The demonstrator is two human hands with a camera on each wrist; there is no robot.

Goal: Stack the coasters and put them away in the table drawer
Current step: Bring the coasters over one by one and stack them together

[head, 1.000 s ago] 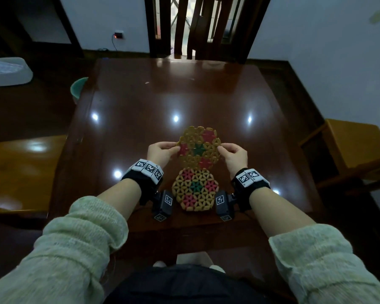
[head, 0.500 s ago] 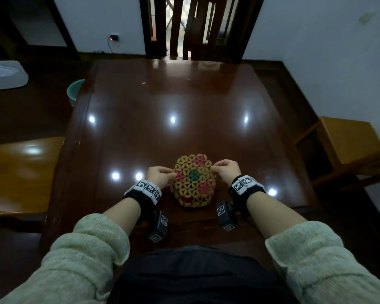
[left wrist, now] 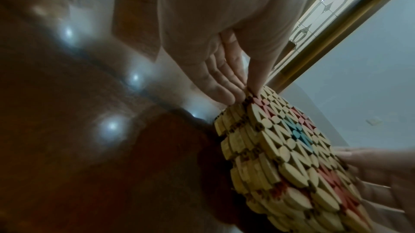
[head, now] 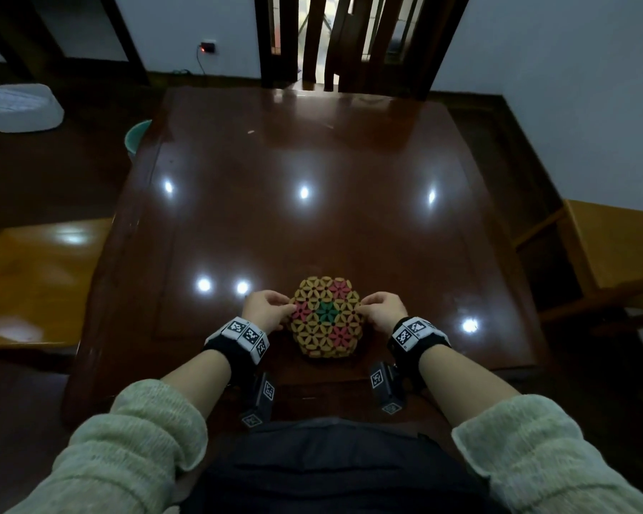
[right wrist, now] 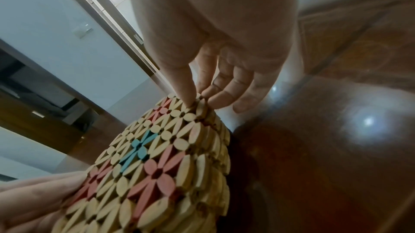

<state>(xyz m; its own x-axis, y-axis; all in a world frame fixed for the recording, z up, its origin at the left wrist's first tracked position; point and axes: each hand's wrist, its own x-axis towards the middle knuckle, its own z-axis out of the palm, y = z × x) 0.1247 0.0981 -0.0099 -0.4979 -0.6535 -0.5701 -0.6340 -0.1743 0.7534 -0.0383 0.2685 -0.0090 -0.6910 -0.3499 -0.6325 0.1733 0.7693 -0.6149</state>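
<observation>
the left hand (head: pixel 266 313) and right hand (head: pixel 383 311) pinch the coasters (head: pixel 325 317) at opposite edges, stacked near the table (head: pixel 312 161) front (drawer unseen); uneven lifting could slide the top one off.
</observation>
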